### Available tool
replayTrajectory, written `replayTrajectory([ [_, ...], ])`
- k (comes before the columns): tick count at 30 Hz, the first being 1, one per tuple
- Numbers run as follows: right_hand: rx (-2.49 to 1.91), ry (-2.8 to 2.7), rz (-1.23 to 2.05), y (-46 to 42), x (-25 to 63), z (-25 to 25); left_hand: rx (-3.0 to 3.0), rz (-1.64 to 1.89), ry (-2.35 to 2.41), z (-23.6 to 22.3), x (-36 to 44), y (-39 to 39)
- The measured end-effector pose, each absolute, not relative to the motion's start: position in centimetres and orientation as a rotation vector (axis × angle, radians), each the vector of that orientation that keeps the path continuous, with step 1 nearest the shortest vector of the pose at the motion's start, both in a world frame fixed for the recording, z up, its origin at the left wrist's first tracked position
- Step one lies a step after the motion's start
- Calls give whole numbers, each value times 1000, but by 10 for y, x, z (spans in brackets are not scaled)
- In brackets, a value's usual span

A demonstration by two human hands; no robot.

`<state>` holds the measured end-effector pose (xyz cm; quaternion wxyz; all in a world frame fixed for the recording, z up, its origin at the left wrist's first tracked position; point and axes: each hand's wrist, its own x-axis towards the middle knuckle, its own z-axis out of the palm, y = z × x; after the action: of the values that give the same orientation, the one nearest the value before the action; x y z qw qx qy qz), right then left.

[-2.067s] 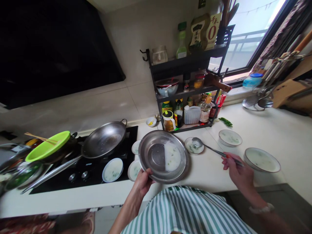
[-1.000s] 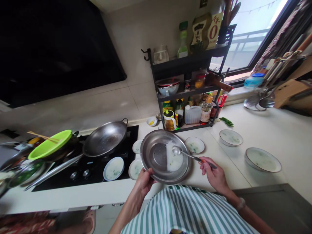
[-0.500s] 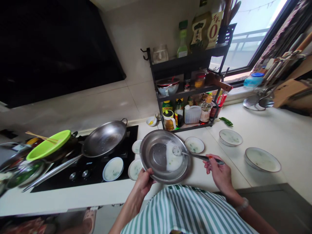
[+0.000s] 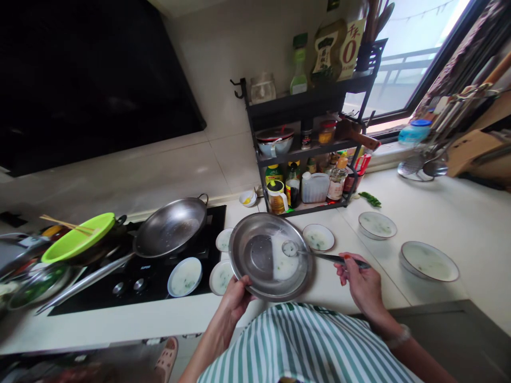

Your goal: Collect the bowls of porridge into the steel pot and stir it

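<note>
Left hand: the left hand clamps the near rim of a wide steel basin, its grip closed on the metal; the basin is tilted so white batter pools on its right side.
Right hand: the right hand holds, grip closed, the handle of a metal ladle, whose bowl sits over the batter inside the basin.
Desk: the basin sits over the white desk, between the black hob and the row of dishes.
Nearby dishes: a small filled dish lies just beside the basin's right rim; two more filled bowls and sit further right, well apart from it.
Left flank: three small filled dishes crowd the basin's left edge, one resting on the hob.
Hob: a steel wok and a green-lidded pot stand there.
Behind: a black spice rack loaded with bottles rises just behind the basin.
</note>
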<state>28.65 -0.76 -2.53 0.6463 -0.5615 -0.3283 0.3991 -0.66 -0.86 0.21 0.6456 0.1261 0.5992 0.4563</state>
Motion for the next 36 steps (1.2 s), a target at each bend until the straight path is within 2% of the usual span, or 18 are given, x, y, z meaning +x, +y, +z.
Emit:
replayTrajectory([
  [36,-1241,-686,912,-7,291,-13,315,1015,1370,2,-6,-8],
])
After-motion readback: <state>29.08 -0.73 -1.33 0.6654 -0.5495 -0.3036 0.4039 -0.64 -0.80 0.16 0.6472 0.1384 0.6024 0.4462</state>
